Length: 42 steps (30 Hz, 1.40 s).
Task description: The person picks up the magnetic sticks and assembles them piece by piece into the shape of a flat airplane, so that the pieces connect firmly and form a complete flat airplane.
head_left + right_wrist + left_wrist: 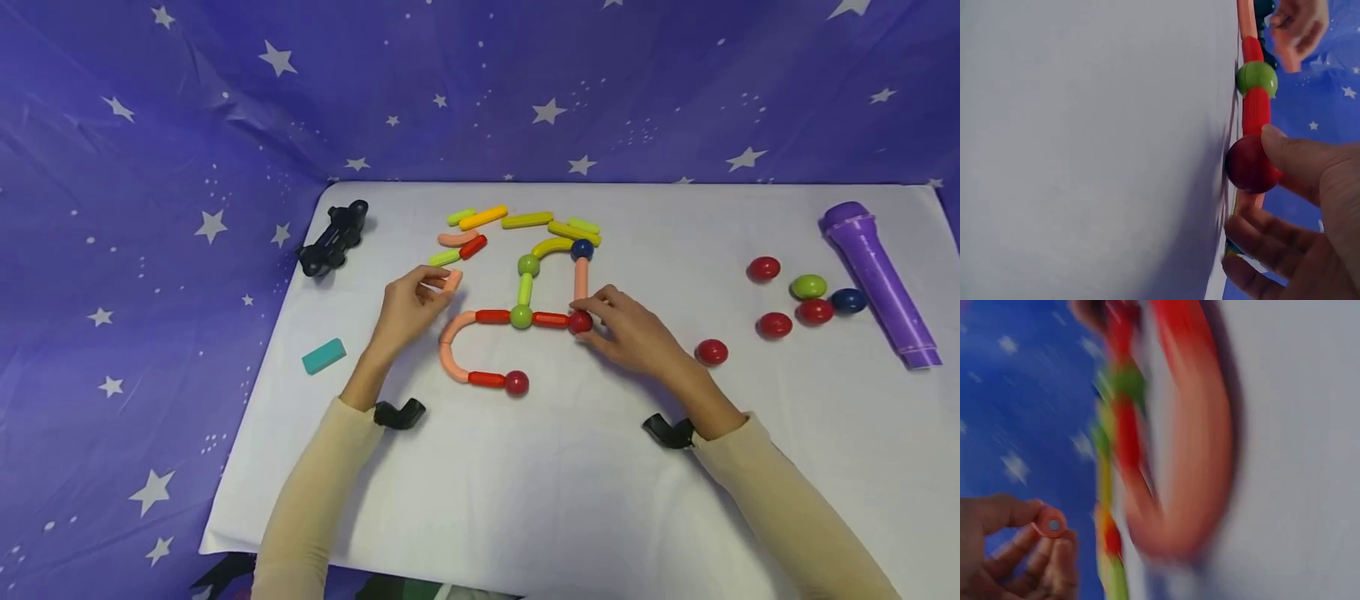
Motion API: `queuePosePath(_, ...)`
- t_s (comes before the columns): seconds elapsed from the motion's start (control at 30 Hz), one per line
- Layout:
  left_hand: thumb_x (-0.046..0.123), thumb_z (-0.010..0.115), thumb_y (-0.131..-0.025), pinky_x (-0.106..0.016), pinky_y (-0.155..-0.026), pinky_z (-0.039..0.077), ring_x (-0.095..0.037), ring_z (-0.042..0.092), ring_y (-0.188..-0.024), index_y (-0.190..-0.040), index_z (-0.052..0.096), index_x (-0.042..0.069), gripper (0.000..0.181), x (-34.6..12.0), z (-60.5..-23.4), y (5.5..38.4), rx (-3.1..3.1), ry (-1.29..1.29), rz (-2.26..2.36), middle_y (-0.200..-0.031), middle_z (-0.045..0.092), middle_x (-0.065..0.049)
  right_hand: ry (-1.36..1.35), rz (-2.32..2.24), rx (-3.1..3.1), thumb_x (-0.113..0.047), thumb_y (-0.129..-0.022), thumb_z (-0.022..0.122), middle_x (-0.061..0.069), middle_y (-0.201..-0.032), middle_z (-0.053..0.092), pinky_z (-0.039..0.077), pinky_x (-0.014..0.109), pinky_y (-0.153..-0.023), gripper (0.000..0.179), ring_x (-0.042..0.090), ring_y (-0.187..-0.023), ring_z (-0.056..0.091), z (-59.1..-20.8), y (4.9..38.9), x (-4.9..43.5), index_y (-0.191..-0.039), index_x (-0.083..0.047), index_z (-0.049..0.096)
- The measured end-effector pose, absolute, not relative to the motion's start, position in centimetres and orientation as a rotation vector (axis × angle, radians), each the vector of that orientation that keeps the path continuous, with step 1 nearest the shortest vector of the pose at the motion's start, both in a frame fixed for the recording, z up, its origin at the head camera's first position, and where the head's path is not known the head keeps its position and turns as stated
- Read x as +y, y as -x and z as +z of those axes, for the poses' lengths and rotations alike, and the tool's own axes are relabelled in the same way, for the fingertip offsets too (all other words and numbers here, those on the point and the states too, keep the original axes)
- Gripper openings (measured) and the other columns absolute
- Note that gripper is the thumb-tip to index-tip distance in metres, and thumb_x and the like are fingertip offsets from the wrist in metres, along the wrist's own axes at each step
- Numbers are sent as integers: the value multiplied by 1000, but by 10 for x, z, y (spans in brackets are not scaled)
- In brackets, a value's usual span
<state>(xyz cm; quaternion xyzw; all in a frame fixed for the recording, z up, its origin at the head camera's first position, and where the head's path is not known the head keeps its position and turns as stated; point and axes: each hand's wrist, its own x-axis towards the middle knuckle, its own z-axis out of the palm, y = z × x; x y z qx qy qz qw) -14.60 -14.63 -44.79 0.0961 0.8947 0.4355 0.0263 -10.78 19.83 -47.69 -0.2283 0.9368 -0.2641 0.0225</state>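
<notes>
My left hand (411,307) pinches a short peach magnetic rod (453,281) between thumb and fingers; the left wrist view shows this rod (1052,523) end-on with a grey dot in its tip. My right hand (628,327) pinches a red ball (581,322), thumb on one side and fingers on the other. That ball joins a red rod (551,319) and an upright peach rod (581,277). With green balls (521,317), a blue ball (582,250) and a yellow curved rod (551,245), they form a closed loop on the table. A peach curve (447,343) hooks leftward, ending at another red ball (517,383).
Several loose rods (527,220) lie behind the loop. At the right are several loose balls (774,325) and a purple toy microphone (881,283). A black object (334,238) and a teal block (324,356) lie on the left of the white table (480,500).
</notes>
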Motion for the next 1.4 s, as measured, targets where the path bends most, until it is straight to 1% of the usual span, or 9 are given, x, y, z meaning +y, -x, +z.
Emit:
queuePosePath(0.17, 14, 72, -88, -33, -69, 56, -33, 69, -86, -122, 61, 6, 36, -127, -437, 80, 2283, -118, 1597, -105, 69, -13, 696, -845, 2969, -25, -83, 78, 8, -112, 56, 48, 36, -72, 47, 22, -89, 52, -476, 101, 198, -128, -18, 63)
queuePosePath(0.3, 13, 74, -86, -35, -69, 57, -32, 71, -79, -119, 61, 2, 37, -111, -450, 33, 2085, -67, 1545, -98, 70, -14, 688, -860, 2930, -24, -83, 78, 8, -114, 56, 50, 40, -78, 48, 23, -96, 53, -476, 101, 198, -129, -18, 62)
queuePosePath(0.4, 11, 75, -85, -35, -70, 58, -31, 71, -75, -116, 61, 0, 36, -102, -462, 12, 2043, -58, 1524, -96, 70, -14, 687, -856, 2903, -24, -84, 78, 7, -114, 56, 50, 41, -81, 48, 24, -99, 54, -478, 102, 198, -128, -18, 63)
queuePosePath(0.6, 9, 74, -85, -32, -67, 58, -24, 71, -70, -111, 63, -1, 30, -92, -475, 8, 2098, -47, 1522, -94, 70, -12, 696, -845, 2877, -25, -84, 77, 6, -112, 57, 48, 40, -82, 46, 23, -98, 54, -478, 102, 202, -127, -18, 64)
queuePosePath(0.8, 7, 74, -85, -39, -70, 59, -30, 72, -72, -111, 62, -3, 30, -88, -478, 11, 2121, -14, 1541, -97, 71, -15, 662, -828, 2868, -24, -84, 77, 6, -113, 57, 51, 41, -82, 50, 22, -98, 54, -476, 97, 205, -132, -20, 61)
queuePosePath(0.93, 11, 76, -84, -33, -69, 58, -24, 72, -71, -109, 63, -1, 31, -88, -477, 11, 2124, 8, 1563, -95, 71, -13, 646, -831, 2899, -23, -83, 78, 7, -113, 57, 52, 41, -82, 53, 22, -97, 54, -472, 90, 213, -133, -20, 59)
queuePosePath(1.13, 10, 76, -83, -33, -66, 59, -21, 72, -70, -108, 62, 0, 30, -87, -477, 11, 2133, 1, 1569, -93, 70, -11, 608, -878, 3014, -17, -82, 79, 10, -110, 59, 49, 43, -77, 49, 22, -94, 54, -466, 72, 247, -128, -14, 61)
queuePosePath(1.23, 10, 77, -83, -33, -64, 59, -21, 72, -68, -107, 62, 1, 30, -86, -477, 11, 2160, -15, 1550, -92, 70, -10, 544, -877, 3088, -14, -80, 80, 11, -107, 60, 45, 41, -73, 47, 21, -88, 52, -465, 62, 271, -123, -11, 64)
queuePosePath(1.4, 12, 78, -83, -31, -61, 58, -23, 71, -64, -106, 62, -1, 31, -85, -477, 12, 2216, -57, 1513, -90, 70, -12, 346, -847, 3202, -10, -78, 79, 18, -104, 57, 41, 48, -70, 43, 32, -90, 50, -464, 41, 307, -119, -6, 66)
